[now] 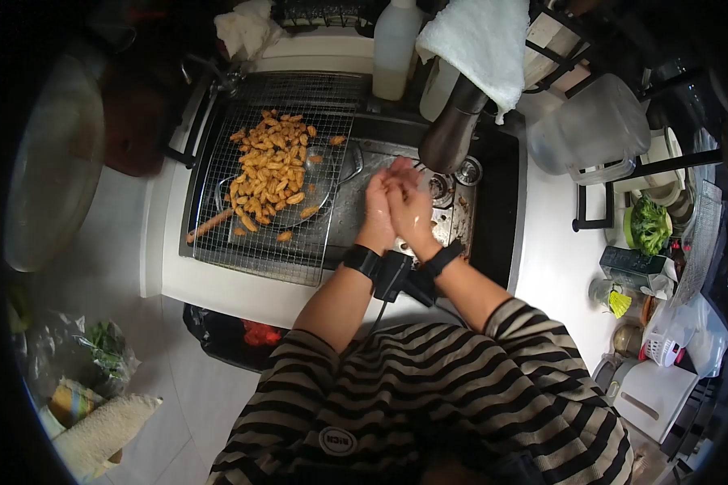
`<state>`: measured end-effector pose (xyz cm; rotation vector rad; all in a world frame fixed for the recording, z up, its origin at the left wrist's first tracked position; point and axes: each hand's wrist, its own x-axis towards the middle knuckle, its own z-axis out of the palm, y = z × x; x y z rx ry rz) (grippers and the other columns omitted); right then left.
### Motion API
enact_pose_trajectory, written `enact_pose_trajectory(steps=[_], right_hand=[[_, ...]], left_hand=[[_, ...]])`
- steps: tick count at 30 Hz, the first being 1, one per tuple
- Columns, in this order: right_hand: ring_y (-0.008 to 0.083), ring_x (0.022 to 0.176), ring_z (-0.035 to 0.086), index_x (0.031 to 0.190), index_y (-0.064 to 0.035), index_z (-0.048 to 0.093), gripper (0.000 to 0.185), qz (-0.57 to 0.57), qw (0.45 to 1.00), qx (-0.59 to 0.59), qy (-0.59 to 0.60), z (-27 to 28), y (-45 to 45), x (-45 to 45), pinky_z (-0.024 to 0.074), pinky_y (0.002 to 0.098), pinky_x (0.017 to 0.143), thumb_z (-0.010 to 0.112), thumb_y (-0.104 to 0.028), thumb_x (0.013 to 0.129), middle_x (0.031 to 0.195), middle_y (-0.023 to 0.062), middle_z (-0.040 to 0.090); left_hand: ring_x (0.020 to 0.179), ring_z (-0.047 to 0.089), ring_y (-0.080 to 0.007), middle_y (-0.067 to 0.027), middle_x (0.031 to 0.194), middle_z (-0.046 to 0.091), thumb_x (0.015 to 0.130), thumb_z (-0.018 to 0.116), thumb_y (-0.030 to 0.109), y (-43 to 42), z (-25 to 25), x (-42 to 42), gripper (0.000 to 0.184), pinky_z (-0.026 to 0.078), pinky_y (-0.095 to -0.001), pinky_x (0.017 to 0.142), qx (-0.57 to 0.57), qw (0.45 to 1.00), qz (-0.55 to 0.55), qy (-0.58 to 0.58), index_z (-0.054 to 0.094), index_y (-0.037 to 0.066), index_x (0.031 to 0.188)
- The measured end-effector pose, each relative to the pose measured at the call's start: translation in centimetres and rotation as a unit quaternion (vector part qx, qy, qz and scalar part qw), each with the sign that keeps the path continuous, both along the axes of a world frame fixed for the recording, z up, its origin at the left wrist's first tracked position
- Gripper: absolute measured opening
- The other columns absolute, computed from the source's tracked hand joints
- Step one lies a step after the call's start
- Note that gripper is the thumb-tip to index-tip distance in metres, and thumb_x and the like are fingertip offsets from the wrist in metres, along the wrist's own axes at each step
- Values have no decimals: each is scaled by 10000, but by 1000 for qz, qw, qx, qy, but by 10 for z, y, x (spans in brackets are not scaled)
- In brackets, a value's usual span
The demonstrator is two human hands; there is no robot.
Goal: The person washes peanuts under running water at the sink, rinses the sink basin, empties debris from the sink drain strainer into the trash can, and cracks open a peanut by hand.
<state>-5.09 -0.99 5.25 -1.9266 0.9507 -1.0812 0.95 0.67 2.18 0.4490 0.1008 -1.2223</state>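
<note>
Left hand [378,212] and right hand [413,214]: positioned over the basin of the dark-walled sink [495,222], bare, and in contact with each other; the palms are turned inward, with the fingers pointing away from the body and overlapping at the tips; the fingers of each hand lie close together, but it cannot be told whether they are closed on anything, since the space between the palms is hidden. Glossy highlights show on the skin; a dark band [362,260] encircles the left wrist, and another encircles the right.

Dark tap [447,139]: located just beyond the fingertips, toward the right hand's side; a white cloth [477,48] drapes over its upper part; whether water flows cannot be told. A round metal strainer [467,170] lies in the sink, near the tap.

Wire rack [332,242]: spans the left part of the sink; golden-brown pieces [267,170] are heaped on it, with several lying apart from the heap. The white tabletop [552,263] borders the sink; a translucent bottle [392,56] stands behind it.
</note>
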Motion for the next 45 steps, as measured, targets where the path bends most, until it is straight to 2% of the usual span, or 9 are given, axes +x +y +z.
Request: enact_pose_trajectory(steps=[2, 5, 6, 9, 20, 27, 36, 39, 45], right_hand=[[280, 689, 560, 791, 6, 599, 125, -12, 995, -98, -7, -1, 8, -1, 443, 325, 670, 565, -110, 764, 740, 139, 586], [367, 790, 543, 810, -11, 605, 152, 10, 999, 41, 25, -10, -13, -5, 435, 395, 712, 570, -130, 721, 797, 192, 563], [262, 526, 512, 664, 10, 556, 282, -30, 996, 57, 69, -8, -22, -6, 403, 363, 544, 559, -228, 816, 582, 149, 533], [272, 473, 480, 630, 6, 534, 351, -35, 994, 57, 85, 4, -29, -4, 372, 382, 506, 552, -281, 831, 523, 156, 497], [325, 909, 532, 955, -49, 564, 209, 118, 982, -70, 126, 1, -13, -12, 398, 377, 805, 496, -56, 758, 1017, 124, 571], [291, 942, 500, 887, -70, 590, 168, 127, 953, -219, 165, 14, -30, -16, 307, 447, 856, 517, -110, 741, 934, 113, 580], [341, 891, 523, 958, -30, 571, 196, 70, 981, -74, 164, 4, -26, -17, 365, 421, 810, 476, -125, 814, 930, 150, 581], [372, 888, 513, 965, -11, 562, 204, 82, 993, 3, 88, 15, -8, -13, 398, 409, 791, 463, -132, 833, 920, 180, 567], [396, 846, 527, 904, 15, 563, 237, 45, 995, 17, 88, 1, -15, -20, 419, 422, 746, 497, -199, 829, 884, 205, 573]], left_hand=[[1017, 517, -209, -109, 1007, 584, 901, 346, 279, -2, -8, 1, 365, 355, -321, 952, -32, 999, -18, 0, 514, 16, 1092], [996, 528, -205, -101, 1006, 582, 913, 355, 298, 0, -23, -7, 357, 387, -321, 923, -52, 992, -89, 68, 517, 28, 1083], [975, 539, -200, -87, 1016, 578, 912, 390, 321, 0, 1, -22, 346, 424, -315, 879, 58, 997, -47, 2, 528, 39, 1058], [938, 557, -208, -79, 996, 586, 898, 371, 320, -8, -2, -24, 313, 454, -335, 821, 125, 991, -39, 22, 530, 70, 998], [939, 560, -241, -120, 1035, 575, 908, 363, 353, -2, -2, 2, 387, 442, -346, 856, 29, 981, -164, 103, 525, 32, 1051], [970, 544, -224, -103, 1051, 564, 933, 338, 361, -6, 5, 0, 405, 416, -338, 895, 47, 994, -83, 58, 524, 24, 1059], [883, 558, -204, -67, 929, 584, 912, 385, 413, -11, 21, -9, 383, 446, -327, 820, 192, 976, -101, 2, 550, 69, 938], [847, 564, -205, -61, 881, 590, 905, 378, 415, -6, 5, -6, 382, 450, -327, 808, 166, 979, -64, -102, 562, 80, 898], [940, 545, -195, -76, 993, 575, 911, 427, 330, -7, -42, 0, 304, 433, -339, 853, -21, 989, -137, 57, 517, 62, 1023]])
